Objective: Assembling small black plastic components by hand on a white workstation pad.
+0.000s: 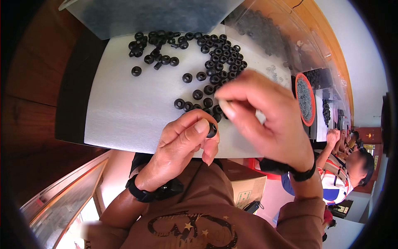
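My left hand [176, 145] is closed at the near edge of the white work surface [124, 108]. Thumb and fingers pinch a small round black part [212, 130] with a hole in it. My right hand [273, 118] hovers just to the right, thumb and forefinger pressed together. Whatever lies between those fingertips, if anything, is too small to make out. Beyond both hands spreads a cluster of round black parts with holes [224, 52]. Another heap [153, 39] lies at the far left, with small black peg-like pieces [158, 65] among the rings.
A large translucent bin [149, 16] stands at the back, and a clear bin [298, 37] of dark parts is at the back right. Small clear pieces [273, 72] lie nearby. An orange-rimmed basin [309, 118] holds grey bits. Another person [338, 174] sits further right.
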The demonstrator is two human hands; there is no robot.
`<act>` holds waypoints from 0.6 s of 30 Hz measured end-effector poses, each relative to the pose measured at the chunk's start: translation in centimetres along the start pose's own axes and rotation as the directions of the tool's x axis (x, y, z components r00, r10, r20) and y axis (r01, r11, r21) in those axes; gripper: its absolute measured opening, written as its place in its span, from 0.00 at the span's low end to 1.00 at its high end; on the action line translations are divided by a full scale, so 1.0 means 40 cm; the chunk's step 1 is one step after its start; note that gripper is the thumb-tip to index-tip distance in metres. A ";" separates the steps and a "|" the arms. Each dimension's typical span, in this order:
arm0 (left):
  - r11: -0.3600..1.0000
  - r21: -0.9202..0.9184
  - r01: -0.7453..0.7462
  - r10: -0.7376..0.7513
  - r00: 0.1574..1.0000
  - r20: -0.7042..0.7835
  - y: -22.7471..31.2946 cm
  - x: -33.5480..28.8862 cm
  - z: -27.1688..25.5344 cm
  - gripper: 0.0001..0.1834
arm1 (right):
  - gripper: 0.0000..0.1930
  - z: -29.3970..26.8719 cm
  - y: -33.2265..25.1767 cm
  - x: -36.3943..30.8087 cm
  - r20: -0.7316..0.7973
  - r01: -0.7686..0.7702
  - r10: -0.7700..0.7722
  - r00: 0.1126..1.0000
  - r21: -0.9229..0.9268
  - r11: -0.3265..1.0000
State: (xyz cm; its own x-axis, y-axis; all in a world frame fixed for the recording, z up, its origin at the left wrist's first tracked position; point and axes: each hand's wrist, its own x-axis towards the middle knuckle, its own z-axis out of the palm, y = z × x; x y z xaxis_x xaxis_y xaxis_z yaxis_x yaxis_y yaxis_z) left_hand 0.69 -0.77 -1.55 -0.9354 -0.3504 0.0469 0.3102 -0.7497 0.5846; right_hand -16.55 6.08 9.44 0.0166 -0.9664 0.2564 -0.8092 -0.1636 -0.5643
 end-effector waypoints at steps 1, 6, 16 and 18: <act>1.000 0.007 0.000 0.000 1.000 -0.001 0.001 0.001 0.003 0.18 | 0.09 -0.001 -0.011 -0.022 0.004 -0.041 0.041 0.999 0.063 0.997; 0.998 0.056 0.026 -0.025 0.999 -0.024 0.008 0.002 0.015 0.18 | 0.11 0.017 -0.014 -0.090 -0.040 -0.082 0.091 0.995 0.196 0.977; 0.987 0.153 0.043 -0.037 0.998 -0.043 0.009 0.002 0.023 0.18 | 0.14 0.019 -0.003 -0.129 -0.098 0.022 -0.017 0.995 0.052 0.998; 0.984 0.172 0.041 -0.034 0.998 -0.045 0.009 0.001 0.025 0.19 | 0.15 0.019 -0.006 -0.133 -0.095 0.039 -0.036 0.995 0.026 0.999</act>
State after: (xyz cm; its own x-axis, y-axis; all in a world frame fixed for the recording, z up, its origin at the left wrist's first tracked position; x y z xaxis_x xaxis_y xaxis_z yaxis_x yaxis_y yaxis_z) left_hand 0.58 -0.50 -0.51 -0.9369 -0.3496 -0.0094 0.2375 -0.6559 0.7165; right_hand -16.00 11.12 7.59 -0.0096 -0.9368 0.3498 -0.7925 -0.2062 -0.5740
